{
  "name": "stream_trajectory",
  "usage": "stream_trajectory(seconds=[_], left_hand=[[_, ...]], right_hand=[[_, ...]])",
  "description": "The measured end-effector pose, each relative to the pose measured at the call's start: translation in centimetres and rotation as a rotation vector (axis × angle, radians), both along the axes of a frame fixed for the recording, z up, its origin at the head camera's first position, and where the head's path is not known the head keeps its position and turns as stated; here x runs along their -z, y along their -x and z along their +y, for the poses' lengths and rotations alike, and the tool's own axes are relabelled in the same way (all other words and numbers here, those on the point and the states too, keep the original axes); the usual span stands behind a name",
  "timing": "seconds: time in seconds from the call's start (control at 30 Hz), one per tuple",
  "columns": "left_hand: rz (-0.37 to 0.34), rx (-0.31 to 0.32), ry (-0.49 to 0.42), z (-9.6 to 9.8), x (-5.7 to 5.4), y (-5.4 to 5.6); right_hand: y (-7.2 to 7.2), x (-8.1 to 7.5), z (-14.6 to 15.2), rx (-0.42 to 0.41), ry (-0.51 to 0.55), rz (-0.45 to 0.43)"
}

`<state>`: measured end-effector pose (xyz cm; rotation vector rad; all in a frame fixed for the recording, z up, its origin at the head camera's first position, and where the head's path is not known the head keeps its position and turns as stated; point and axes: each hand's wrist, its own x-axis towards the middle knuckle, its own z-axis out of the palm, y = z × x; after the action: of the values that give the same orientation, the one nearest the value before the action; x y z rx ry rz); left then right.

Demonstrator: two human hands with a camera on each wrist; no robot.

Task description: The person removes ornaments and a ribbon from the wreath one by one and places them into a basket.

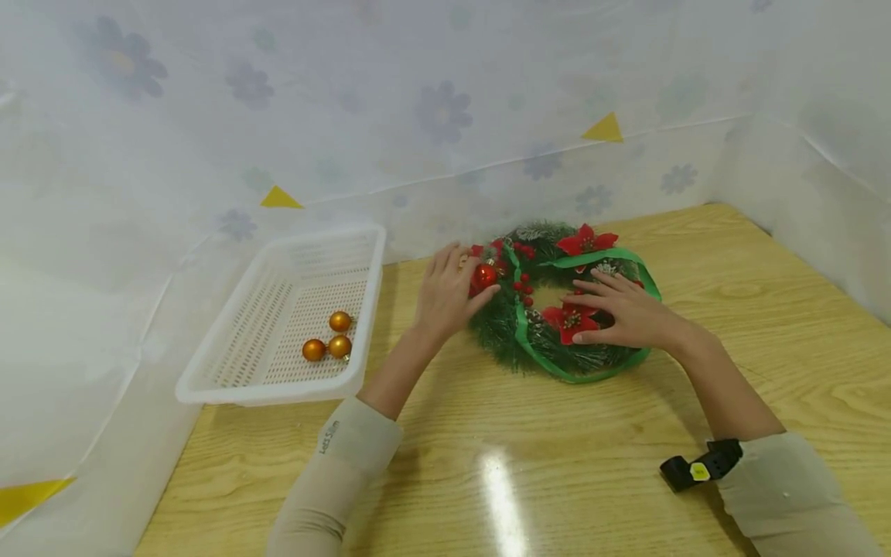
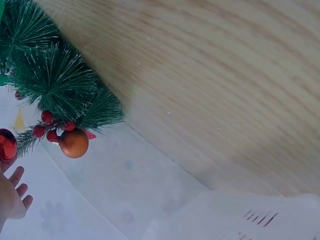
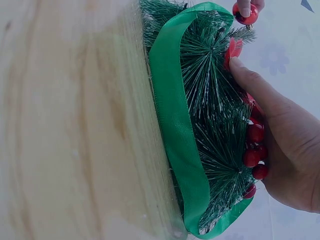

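A green Christmas wreath lies on the table, trimmed with red poinsettias, red berries and a loop of green ribbon. At its left side my left hand holds a shiny red Christmas ball between thumb and fingers. The same red ball shows under the fingertips in the right wrist view. An orange ball sits beside the berries on the wreath. My right hand rests spread over the wreath's right part, its thumb at a poinsettia petal.
A white perforated plastic basket stands left of the wreath, with several gold-orange balls in its right part. White flower-patterned sheeting encloses the back and sides of the wooden table. A black strap is on my right wrist.
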<state>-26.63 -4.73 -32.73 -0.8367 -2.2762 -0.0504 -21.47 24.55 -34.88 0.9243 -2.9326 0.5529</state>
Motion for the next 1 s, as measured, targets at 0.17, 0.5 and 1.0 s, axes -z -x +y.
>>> stream_trajectory(seconds=[0.17, 0.5, 1.0], left_hand=[[0.008, 0.005, 0.003, 0.2, -0.7, 0.0], [-0.034, 0.003, -0.044, -0.1, -2.5, 0.2], [-0.133, -0.080, -0.142, -5.2, -4.6, 0.2]], right_hand=[[-0.1, -0.1, -0.1, -0.001, 0.006, -0.003], [0.0, 0.0, 0.0, -0.010, 0.009, 0.015], [0.1, 0.3, 0.1, -0.024, 0.005, 0.039]])
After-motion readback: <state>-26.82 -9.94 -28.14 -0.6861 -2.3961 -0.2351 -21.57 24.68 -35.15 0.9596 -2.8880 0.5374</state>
